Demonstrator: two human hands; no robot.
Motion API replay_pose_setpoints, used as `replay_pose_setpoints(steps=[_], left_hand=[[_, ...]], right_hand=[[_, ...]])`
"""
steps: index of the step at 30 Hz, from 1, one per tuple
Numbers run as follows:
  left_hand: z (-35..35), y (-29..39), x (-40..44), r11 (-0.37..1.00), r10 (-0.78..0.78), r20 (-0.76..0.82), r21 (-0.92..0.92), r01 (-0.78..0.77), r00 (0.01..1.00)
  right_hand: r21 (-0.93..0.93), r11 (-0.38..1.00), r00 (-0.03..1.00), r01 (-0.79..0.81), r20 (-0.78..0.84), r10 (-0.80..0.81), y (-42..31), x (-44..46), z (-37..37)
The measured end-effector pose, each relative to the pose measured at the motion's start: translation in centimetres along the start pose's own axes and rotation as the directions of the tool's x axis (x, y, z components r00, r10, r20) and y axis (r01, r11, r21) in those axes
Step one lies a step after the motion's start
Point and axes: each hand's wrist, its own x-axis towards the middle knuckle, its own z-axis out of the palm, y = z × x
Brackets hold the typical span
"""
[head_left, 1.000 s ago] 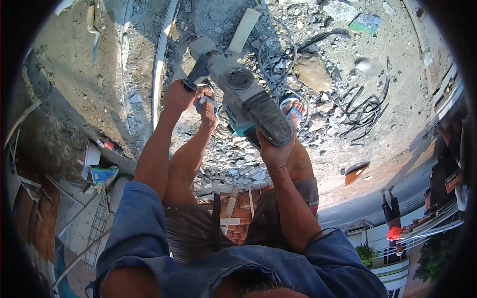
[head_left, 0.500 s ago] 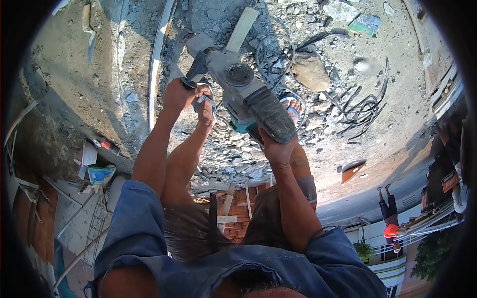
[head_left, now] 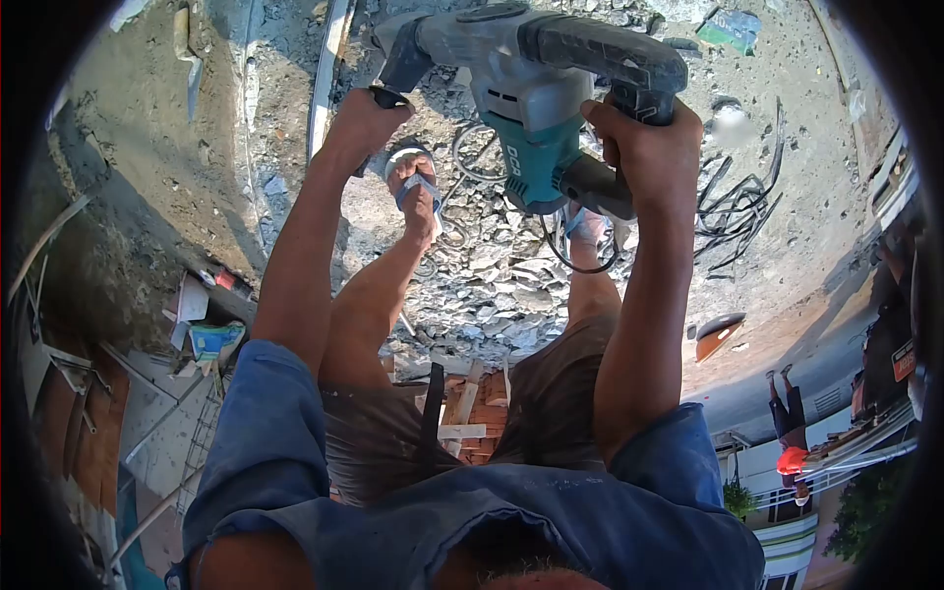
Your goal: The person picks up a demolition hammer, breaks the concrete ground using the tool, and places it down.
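A grey and teal demolition hammer [head_left: 536, 128], marked DCA, is held up in front of me, lying sideways across the upper middle of the view. My left hand [head_left: 366, 128] is wrapped round its black side handle [head_left: 405, 61]. At the other end, my right hand [head_left: 654, 147] grips the rear handle [head_left: 649, 96] with the fingers closed. A black cord [head_left: 565, 261] curves down from the handle end. The hammer's working tip does not show. Below the tool my sandalled feet stand on broken rubble [head_left: 506, 280].
A trowel-like tool [head_left: 187, 59] lies on the ground at upper left, left of a long pale strip [head_left: 329, 79]. Black cable [head_left: 742, 211] is heaped on the right. Farther off stands a person in a red top [head_left: 792, 458]. Boards [head_left: 93, 433] lean at lower left.
The hammer has been raised and swung from a slant to nearly sideways, and its teal side now shows. My right hand has moved up and right; my left hand rose slightly.
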Motion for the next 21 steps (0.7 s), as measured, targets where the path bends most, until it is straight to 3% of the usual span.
replay_pose_setpoints(steps=[1,3,5,6,8,10,12,14,18,21], left_hand=[[0.3,-0.2,-0.2,1.0,-0.001,-0.004,0.003,0.001,1.0],[1.2,-1.6,-0.3,0.999,0.03,-0.086,-0.036,-0.034,0.996],[3.9,-5.3,-1.0,0.987,0.146,-0.268,-0.029,-0.16,0.952],[3.3,-5.6,-2.0,0.991,0.133,-0.228,0.032,-0.129,0.965],[2.6,-4.8,-4.7,0.99,0.121,-0.183,0.093,-0.106,0.976],[1.7,-3.9,-7.2,0.95,0.053,-0.123,0.311,-0.012,0.991],[2.4,-5.4,-8.2,0.951,0.017,-0.148,0.308,0.03,0.989],[2.9,-4.8,-8.5,0.958,0.009,-0.171,0.285,0.041,0.985],[2.3,-4.2,-6.8,0.955,0.081,-0.218,0.297,-0.013,0.973],[1.3,-3.2,-5.7,0.953,0.014,-0.175,0.301,0.04,0.984]], right_hand=[[-0.035,0.998,0.997,-0.052,0.059,0.054,-1.6,0.3,-0.6],[0.009,0.997,0.996,0.074,0.041,-0.074,-1.0,-1.2,0.3],[0.092,0.993,0.994,0.073,0.076,-0.08,1.7,-5.4,1.2],[0.148,0.989,0.991,-0.018,0.134,-0.002,3.6,-7.7,1.6],[0.344,0.935,0.994,-0.083,0.1,0.052,7.7,-11.7,3.0],[0.412,0.896,0.985,-0.163,0.118,0.125,8.6,-14.7,3.2],[0.433,0.879,0.978,-0.198,0.147,0.148,8.1,-16.6,2.9],[0.361,0.931,0.997,0.054,0.03,-0.07,7.4,-16.6,2.8],[0.357,0.93,0.996,0.085,-0.001,-0.09,8.0,-15.9,3.6],[0.35,0.936,0.999,0.025,0.033,-0.039,8.0,-14.9,4.1]])
